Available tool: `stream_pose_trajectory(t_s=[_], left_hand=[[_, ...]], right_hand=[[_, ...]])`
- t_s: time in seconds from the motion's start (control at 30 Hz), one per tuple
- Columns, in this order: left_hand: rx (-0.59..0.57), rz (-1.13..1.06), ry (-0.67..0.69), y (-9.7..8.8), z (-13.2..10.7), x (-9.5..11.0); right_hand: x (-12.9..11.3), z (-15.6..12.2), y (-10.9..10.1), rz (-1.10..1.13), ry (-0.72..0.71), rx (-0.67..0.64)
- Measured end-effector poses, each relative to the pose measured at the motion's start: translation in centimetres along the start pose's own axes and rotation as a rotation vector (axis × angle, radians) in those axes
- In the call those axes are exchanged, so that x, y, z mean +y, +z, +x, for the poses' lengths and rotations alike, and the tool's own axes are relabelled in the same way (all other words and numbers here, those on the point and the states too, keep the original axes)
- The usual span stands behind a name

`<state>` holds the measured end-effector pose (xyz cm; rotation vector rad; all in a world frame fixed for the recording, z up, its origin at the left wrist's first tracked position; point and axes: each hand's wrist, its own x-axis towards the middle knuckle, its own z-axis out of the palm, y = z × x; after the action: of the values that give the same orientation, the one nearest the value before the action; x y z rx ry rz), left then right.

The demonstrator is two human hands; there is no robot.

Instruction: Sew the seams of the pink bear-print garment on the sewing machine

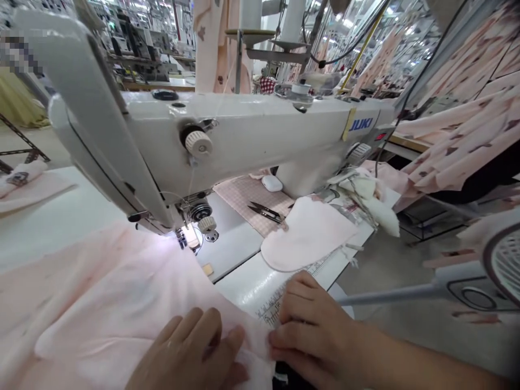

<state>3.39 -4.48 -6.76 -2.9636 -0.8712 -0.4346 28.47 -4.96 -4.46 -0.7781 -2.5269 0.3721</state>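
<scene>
Fabric (pixel 101 303) at lower left looks thin, limp and light, best held at its edge. Right hand (pixel 312 330) grip pinches that edge; left hand (pixel 190 352) grip lies open, pressing it flat.

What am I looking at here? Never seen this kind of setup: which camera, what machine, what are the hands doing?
One picture, from a camera worn on the person's head, looking down at their bare hands. The white machine is a Juki sewing machine on a white table. Under its needle lies pink fabric. The left hand rests on the fabric; the right hand pinches its near edge. Behind lie thread snips, a small white case and a stack of cut pink pieces. A printed ruler runs along the table edge.
</scene>
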Motion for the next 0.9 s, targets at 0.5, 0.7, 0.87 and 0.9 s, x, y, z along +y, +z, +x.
stream_pose_trajectory(t_s=[0.5,0.7,0.87,0.9], left_hand=[[0.122,0.281,-0.450,-1.3,-2.7,-1.3],[0.078,0.082,-0.520,-2.4,-2.4,-6.5],[0.035,-0.011,-0.466,-3.2,-1.8,-12.1],[0.035,-0.016,-0.470,-3.2,-1.7,-13.0]], right_hand=[[0.4,2.7,-0.7,-0.134,-0.188,-0.220],[1.3,6.0,0.9,-0.255,-0.273,-0.157],[2.9,9.8,2.6,-0.304,-0.328,-0.104],[3.2,10.5,2.8,-0.307,-0.327,-0.095]])
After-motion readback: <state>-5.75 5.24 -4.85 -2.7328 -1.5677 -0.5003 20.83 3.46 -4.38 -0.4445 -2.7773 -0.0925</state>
